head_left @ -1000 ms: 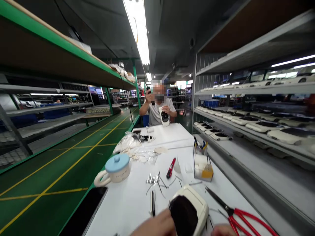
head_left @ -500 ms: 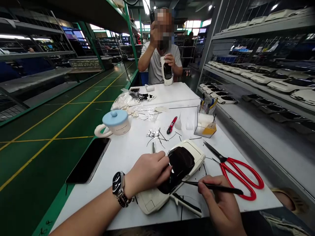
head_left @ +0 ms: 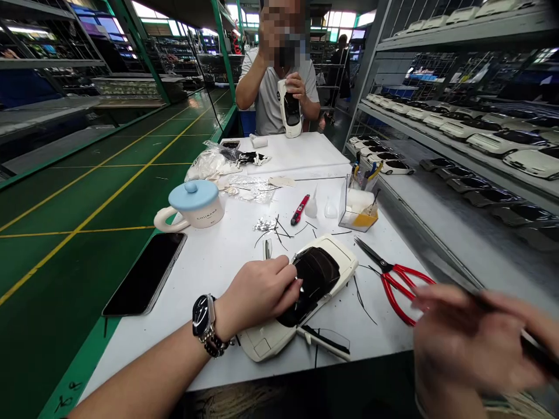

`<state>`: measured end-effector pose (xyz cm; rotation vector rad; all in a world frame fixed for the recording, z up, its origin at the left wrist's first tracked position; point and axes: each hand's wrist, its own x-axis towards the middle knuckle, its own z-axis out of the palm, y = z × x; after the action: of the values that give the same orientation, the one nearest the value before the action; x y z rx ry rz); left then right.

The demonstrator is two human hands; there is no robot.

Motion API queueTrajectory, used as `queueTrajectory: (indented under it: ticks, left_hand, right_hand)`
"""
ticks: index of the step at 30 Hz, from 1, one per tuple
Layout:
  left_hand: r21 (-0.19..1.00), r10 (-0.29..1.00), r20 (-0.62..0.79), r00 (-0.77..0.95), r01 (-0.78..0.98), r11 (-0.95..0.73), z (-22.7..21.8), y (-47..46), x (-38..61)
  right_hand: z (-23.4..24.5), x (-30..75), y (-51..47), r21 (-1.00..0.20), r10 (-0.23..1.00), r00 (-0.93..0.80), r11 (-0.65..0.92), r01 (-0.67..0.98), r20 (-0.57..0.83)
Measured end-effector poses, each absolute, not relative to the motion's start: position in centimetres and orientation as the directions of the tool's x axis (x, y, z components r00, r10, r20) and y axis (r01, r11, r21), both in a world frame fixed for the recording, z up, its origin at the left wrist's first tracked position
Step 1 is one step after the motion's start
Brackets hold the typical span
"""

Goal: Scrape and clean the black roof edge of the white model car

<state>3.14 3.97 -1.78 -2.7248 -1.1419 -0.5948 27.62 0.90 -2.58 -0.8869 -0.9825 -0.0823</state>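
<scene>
A white model car [head_left: 325, 269] with a dark roof and windows lies at an angle on the table. My left hand [head_left: 262, 291], with a watch on the wrist, has bent fingers closed on its side. One car door [head_left: 325, 340] stands out from the near side. To the right, my right hand [head_left: 467, 343] is blurred by motion, palm turned up, with black tweezers [head_left: 539, 354] across its fingers. It partly covers the red handles of the scissors [head_left: 386, 267]. A small loose door part [head_left: 267, 249] lies beyond my left hand.
A lidded mug [head_left: 196, 203] and a phone [head_left: 146, 273] are at the left. Farther back lie a red cutter [head_left: 300, 210], black strips [head_left: 282, 227] and a clear tool box [head_left: 358, 212]. Across the table, a co-worker [head_left: 273, 99] holds another model car [head_left: 289, 110]. Shelves of cars [head_left: 493, 139] line the right.
My right hand has swung right, away from the car, carrying the tweezers and turning palm up. My left hand stays on the car. The view has shifted slightly.
</scene>
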Motion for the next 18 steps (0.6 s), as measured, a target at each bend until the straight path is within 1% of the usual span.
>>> queueTrajectory:
  ticks: [1,2,3,4,5,6,7,9,13,15,18]
  left_hand:
    - [0.033,0.653,0.409,0.637,0.705,-0.708,-1.8,3.9,3.2]
    - [0.031,0.648,0.414,0.639,0.702,-0.712,-1.7,3.9,3.2]
    - [0.029,0.642,0.421,0.641,0.698,-0.715,-1.7,3.9,3.2]
    - [0.026,0.637,0.427,0.641,0.696,-0.718,-1.7,3.8,3.2]
    - [0.023,0.633,0.432,0.642,0.694,-0.719,-1.6,3.8,3.2]
    - [0.020,0.629,0.437,0.643,0.693,-0.721,-1.6,3.8,3.2]
    - [0.015,0.625,0.441,0.644,0.691,-0.723,-1.6,3.8,3.1]
    - [0.003,0.619,0.443,0.649,0.690,-0.724,-1.6,3.8,3.1]
    - [-0.019,0.620,0.440,0.649,0.697,-0.717,-1.7,3.8,3.1]
    - [-0.024,0.622,0.442,0.646,0.701,-0.712,-1.7,3.9,3.1]
    - [-0.023,0.618,0.447,0.647,0.699,-0.715,-1.8,3.9,3.0]
  right_hand:
    - [-2.1,28.5,2.3,-0.574,0.283,0.568,0.691,0.438,0.773]
    - [-1.6,29.4,3.8,-0.564,0.329,0.502,0.698,0.442,0.800]
    - [-1.3,30.3,5.4,-0.614,0.401,0.485,0.652,0.445,0.777]
    - [-1.1,31.2,7.1,-0.681,0.514,0.447,0.568,0.462,0.732]
    - [-0.9,32.0,8.6,-0.700,0.585,0.406,0.463,0.544,0.702]
    - [-0.9,32.6,10.1,-0.679,0.635,0.365,0.360,0.640,0.681]
    - [-0.9,33.1,11.5,-0.664,0.674,0.333,0.313,0.679,0.659]
    - [-1.1,33.5,13.8,-0.625,0.723,0.268,0.281,0.728,0.637]
    - [-1.7,32.9,16.6,-0.537,0.764,0.173,0.254,0.805,0.622]
    - [-2.0,32.4,17.2,-0.506,0.746,0.189,0.222,0.833,0.638]
    - [-1.8,32.0,17.3,-0.520,0.705,0.243,0.207,0.828,0.667]
